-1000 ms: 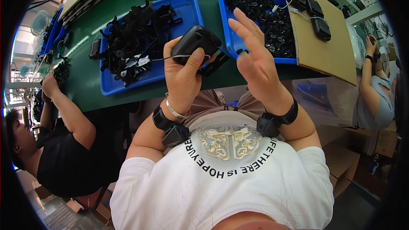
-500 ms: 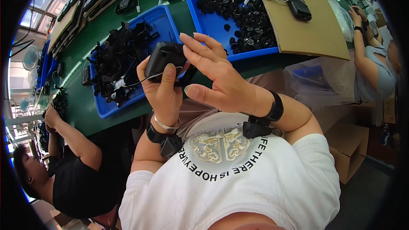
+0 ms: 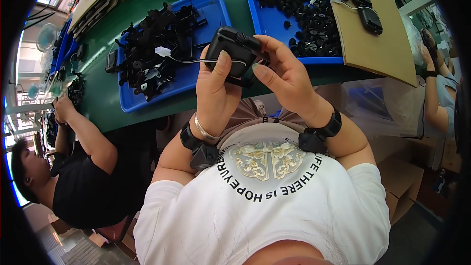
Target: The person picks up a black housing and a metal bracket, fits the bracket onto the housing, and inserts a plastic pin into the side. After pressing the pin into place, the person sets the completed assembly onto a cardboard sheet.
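Left hand (image 3: 216,83) clamped on a black housing (image 3: 233,51), the thumb lying across the face and the fingers passing behind. The right hand (image 3: 294,81) meets the housing's right end, thumb and forefinger to either side of a small projecting part; whether they press on it cannot be told. The housing is tilted and held above the worktop (image 3: 103,115), close to its near edge, in front of the gap between two trays. A thin pale cable (image 3: 196,61) runs leftward from the housing, passing by the left thumb, to a white connector (image 3: 163,51) seen over the left tray (image 3: 214,13).

Surroundings: the left tray, blue, has its near left corner just beside the worktop's near edge and bears a heap of black brackets (image 3: 152,34). The right tray (image 3: 265,17), also blue, contains small black round parts (image 3: 316,29), gathered mostly toward its far and right edges. A cardboard sheet (image 3: 378,61) covers the right tray's right edge; on its far half lie three cabled black units (image 3: 370,21). At left, a co-worker in black (image 3: 88,181) sits near the worktop's near edge.
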The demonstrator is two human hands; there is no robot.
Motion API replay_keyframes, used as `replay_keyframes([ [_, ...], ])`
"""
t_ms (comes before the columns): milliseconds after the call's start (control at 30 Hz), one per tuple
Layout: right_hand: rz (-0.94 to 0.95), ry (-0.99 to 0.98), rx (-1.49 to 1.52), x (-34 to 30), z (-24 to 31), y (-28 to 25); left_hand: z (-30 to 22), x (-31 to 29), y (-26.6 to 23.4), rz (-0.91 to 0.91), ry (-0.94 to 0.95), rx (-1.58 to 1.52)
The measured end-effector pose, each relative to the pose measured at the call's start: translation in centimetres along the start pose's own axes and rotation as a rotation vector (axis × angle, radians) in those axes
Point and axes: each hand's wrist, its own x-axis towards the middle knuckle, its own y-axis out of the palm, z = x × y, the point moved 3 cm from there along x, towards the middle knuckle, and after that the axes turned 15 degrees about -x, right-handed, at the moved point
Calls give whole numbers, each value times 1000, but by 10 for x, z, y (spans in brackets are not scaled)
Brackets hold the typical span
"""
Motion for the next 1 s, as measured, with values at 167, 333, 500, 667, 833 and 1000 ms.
replay_keyframes([
  [167, -35, 41, 208, 2, 2, -13, -6, -3, 9, 97, -35, 355],
  [333, 70, 164, -64, 4, 15, -25, -19, -1, 18, 318, -137, 911],
  [500, 264, 41, -445, 25, 29, -36, -19, -4, 14, 351, -276, 1241],
  [667, 104, -292, -1017, 71, -1, -89, -10, -14, 19, 281, -538, 709],
  [833, 391, -283, -1527, 90, -44, -85, -7, -16, 11, 151, -640, 461],
  [1000, 401, -270, -1602, 95, -52, -82, -4, -14, 2, 111, -585, 299],
])
